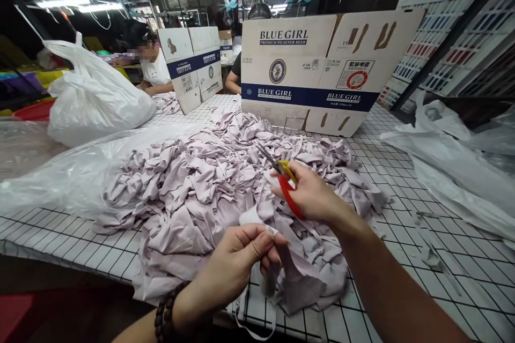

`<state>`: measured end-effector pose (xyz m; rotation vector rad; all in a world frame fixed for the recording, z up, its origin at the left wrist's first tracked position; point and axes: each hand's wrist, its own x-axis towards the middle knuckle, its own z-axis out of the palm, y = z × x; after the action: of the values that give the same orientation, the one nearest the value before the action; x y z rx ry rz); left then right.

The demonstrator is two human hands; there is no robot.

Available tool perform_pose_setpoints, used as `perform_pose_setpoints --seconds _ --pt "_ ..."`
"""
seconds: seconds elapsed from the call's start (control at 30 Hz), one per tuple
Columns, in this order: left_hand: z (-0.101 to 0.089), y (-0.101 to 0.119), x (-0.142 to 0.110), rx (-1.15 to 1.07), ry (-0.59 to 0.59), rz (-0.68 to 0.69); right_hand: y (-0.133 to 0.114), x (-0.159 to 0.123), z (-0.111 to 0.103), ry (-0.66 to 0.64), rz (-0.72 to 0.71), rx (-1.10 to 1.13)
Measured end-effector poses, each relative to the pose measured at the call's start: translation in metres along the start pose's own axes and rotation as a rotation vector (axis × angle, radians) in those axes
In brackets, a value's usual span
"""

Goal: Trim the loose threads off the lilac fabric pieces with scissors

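Observation:
My left hand [245, 257] is closed, pinching the edge of a pale mauve fabric piece [300, 273] between thumb and fingers. A thin white strip [257, 336] dangles in a loop below it. In my right hand [316, 193] are scissors [287, 187] with red and yellow handles, their blades pointing up and left, away from the pinched edge. A large heap of similar mauve fabric pieces [193, 182] lies just beyond and beneath both hands.
Behind the heap stands a Blue Girl beer carton [289, 69], with a second carton [195, 69] further left. White plastic bags lie left [96, 96] and right [450, 155] on the grid-patterned table [386, 289]. Fabric scraps [432, 257] lie at right. Two people sit across the table.

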<state>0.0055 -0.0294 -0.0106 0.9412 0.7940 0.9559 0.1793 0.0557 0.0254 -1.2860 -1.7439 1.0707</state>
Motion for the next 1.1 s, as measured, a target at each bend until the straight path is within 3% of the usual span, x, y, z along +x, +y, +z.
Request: perform_pose_setpoints --seconds 0.1,0.13,0.23,0.3,0.4,0.47,0.57,0.67,0.8,0.9,1.1 --pt "-0.003 -0.019 0.006 -0.146 0.103 -0.035 0.027 -0.034 0.013 -0.269 0.128 0.316" --pt "-0.003 -0.023 0.007 -0.156 0.113 -0.038 0.034 -0.045 0.020 -0.274 0.161 0.424" --pt "-0.003 -0.029 0.007 -0.079 0.127 0.001 0.046 -0.067 0.043 -0.090 0.179 0.620" --pt "-0.003 -0.027 0.006 0.093 0.198 0.132 0.049 -0.069 0.055 0.026 0.143 0.676" --pt "-0.004 -0.022 0.005 0.404 0.326 0.389 0.048 -0.064 0.061 0.039 0.131 0.696" --pt "-0.005 -0.020 0.006 0.448 0.293 0.426 0.048 -0.060 0.060 -0.011 0.135 0.679" --pt "-0.007 -0.023 0.009 0.262 0.141 0.305 0.049 -0.060 0.054 -0.070 0.146 0.593" --pt "-0.009 -0.030 0.012 0.178 0.108 0.262 0.050 -0.070 0.038 -0.032 0.153 0.386" --pt "-0.011 -0.032 0.015 0.351 0.152 0.382 0.043 -0.091 0.014 -0.011 0.132 -0.123" --pt "-0.011 -0.029 0.014 0.520 0.144 0.441 0.034 -0.103 0.008 -0.021 0.115 -0.419" --pt "-0.010 -0.023 0.010 0.703 0.074 0.418 0.028 -0.102 0.016 0.025 0.042 -0.601"
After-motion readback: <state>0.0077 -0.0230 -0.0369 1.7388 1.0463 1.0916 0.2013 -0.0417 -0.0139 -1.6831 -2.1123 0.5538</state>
